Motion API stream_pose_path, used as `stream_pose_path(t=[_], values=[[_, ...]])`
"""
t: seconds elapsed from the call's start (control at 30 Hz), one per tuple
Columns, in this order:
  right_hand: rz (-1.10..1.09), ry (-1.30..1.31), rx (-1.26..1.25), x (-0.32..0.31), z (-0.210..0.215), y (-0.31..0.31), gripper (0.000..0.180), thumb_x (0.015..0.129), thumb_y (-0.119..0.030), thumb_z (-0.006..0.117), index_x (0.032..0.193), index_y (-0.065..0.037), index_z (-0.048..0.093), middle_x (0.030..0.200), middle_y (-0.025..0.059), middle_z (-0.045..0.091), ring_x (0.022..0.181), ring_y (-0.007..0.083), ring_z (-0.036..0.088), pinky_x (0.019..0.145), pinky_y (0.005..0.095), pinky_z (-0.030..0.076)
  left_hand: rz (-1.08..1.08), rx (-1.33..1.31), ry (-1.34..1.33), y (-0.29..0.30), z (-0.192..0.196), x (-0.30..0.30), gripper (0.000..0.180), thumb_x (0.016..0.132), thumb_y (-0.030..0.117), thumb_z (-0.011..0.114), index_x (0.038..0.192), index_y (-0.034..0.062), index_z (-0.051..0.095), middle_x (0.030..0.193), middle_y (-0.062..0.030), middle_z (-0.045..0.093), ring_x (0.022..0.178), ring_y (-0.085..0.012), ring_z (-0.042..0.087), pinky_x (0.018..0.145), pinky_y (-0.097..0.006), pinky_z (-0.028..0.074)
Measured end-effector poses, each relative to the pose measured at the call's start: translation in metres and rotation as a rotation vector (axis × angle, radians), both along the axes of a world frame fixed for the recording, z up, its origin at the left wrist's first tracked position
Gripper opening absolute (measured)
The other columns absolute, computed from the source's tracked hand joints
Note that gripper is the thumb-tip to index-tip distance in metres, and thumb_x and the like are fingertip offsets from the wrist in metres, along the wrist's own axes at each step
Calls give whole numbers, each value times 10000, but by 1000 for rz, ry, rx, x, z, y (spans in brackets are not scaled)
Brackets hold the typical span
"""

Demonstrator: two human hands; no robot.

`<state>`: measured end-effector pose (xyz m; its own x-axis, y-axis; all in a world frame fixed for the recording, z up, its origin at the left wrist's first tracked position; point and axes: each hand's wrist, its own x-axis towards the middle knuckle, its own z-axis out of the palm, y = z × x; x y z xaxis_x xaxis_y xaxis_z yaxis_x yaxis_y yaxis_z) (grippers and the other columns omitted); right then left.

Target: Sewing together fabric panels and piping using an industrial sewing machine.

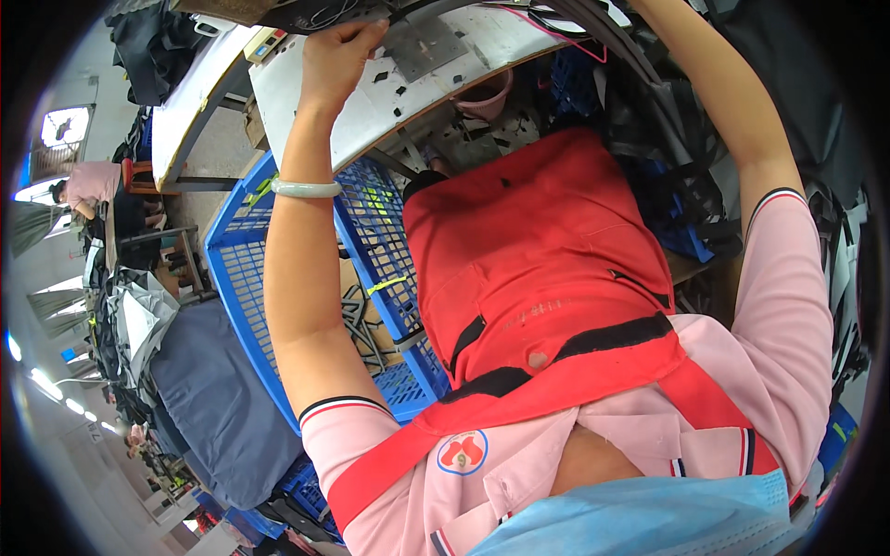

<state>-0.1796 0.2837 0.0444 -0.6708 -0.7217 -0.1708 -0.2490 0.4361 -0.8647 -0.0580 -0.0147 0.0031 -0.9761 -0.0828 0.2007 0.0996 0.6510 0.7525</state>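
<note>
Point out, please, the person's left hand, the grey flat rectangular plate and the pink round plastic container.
Left hand (pixel 332 61): head view, middle of the hand.
Grey flat rectangular plate (pixel 428 54): head view, middle of its surface.
Pink round plastic container (pixel 485 108): head view, outer wall.

Workshop of the factory kind: a white worktable (pixel 366 120) strewn with small dark scraps (pixel 380 77) stands at the top of the frame; a blue plastic crate (pixel 375 218) sits beside it, left of centre; a red work apron (pixel 547 222) fills the centre; heaps of dark and pale sheet material (pixel 139 320) line the left side; another worker (pixel 93 183) in pink appears farther off, upper left; ceiling lights (pixel 44 382) run in a row, lower left
</note>
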Motion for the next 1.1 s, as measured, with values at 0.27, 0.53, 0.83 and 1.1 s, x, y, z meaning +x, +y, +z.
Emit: stream_pose_path(t=[0.27,0.53,0.83,1.1], values=[[-39,-9,-12,-1,0,-8,344,743,-192,775,1010,-13,653,834,47,639,731,139,595,634,299,486,14,191,23,-4,-1,-6,276,857,299,723,881,27,763,627,-2,611,554,-59,487,523,-219,378],[-208,19,-135,48,-12,20,400,739,-225,799,1022,21,659,879,55,659,764,127,603,673,260,480,208,370,75,-4,-18,6,290,887,279,697,911,-6,745,662,-23,623,582,-77,522,542,-231,405],[-195,-636,-24,212,-90,161,560,701,-248,836,1114,44,595,979,78,653,885,131,592,805,293,499,270,-426,156,-65,-119,49,362,965,376,554,1022,61,722,867,-154,720,799,-280,694,693,-392,514],[-208,-781,854,379,-230,396,868,674,-258,844,1404,-22,438,1326,207,549,1294,320,467,1046,404,390,301,-597,228,-40,-107,55,462,979,435,475,1059,48,714,976,-181,710,903,-374,672,784,-443,516]])
